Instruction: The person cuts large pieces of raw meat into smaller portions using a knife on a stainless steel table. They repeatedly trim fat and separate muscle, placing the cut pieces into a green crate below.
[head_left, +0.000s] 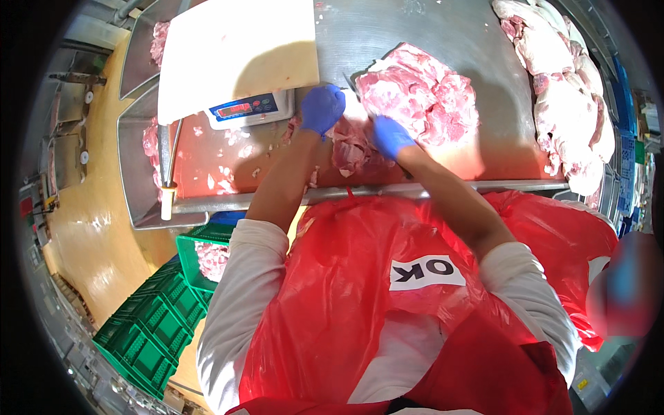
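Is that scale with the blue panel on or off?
On, it seems: the scale's small display glows red. The reading itself is too blurred to tell.

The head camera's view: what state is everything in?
Left hand: gloved, fingers curled; grip unclear.
Right hand: gloved, against raw meat; grip unclear.
Large meat pile: raw, heaped on the metal table.
Scale: on, display lit red, partly hidden.
White board: lying flat, mostly bare.
Upper green crate: open, holding meat pieces.
Red apron: worn, creased.
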Demonstrator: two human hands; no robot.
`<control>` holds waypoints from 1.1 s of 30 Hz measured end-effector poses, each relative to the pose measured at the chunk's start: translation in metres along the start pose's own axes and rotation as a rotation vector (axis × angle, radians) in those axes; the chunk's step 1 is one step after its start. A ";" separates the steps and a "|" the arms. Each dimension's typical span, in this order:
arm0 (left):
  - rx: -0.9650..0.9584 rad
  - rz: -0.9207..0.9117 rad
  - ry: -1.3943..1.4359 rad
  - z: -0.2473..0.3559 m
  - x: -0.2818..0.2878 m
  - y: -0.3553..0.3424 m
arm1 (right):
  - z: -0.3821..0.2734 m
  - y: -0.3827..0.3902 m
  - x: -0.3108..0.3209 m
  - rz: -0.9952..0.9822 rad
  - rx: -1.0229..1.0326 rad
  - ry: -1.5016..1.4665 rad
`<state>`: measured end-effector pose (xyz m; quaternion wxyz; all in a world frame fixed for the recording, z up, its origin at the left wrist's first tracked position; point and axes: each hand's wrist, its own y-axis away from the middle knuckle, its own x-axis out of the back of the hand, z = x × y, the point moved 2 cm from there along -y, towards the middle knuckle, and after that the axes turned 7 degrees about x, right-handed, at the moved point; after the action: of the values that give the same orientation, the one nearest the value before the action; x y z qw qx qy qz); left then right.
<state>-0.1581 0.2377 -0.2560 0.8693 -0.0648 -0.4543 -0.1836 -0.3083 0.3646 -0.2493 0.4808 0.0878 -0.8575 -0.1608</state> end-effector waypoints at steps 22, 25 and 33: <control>0.249 -0.285 1.328 0.021 0.013 0.045 | 0.041 0.030 0.010 -0.014 0.157 0.127; 0.220 -0.443 1.170 0.025 0.005 0.044 | 0.042 0.041 0.022 -0.086 0.328 0.186; -0.220 -0.049 1.152 0.064 0.055 0.054 | 0.058 0.023 0.034 -0.321 0.169 0.180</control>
<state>-0.1585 0.2914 -0.1710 0.9598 -0.0340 0.1118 -0.2552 -0.3753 0.3873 -0.2424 0.5146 0.2775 -0.7964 -0.1545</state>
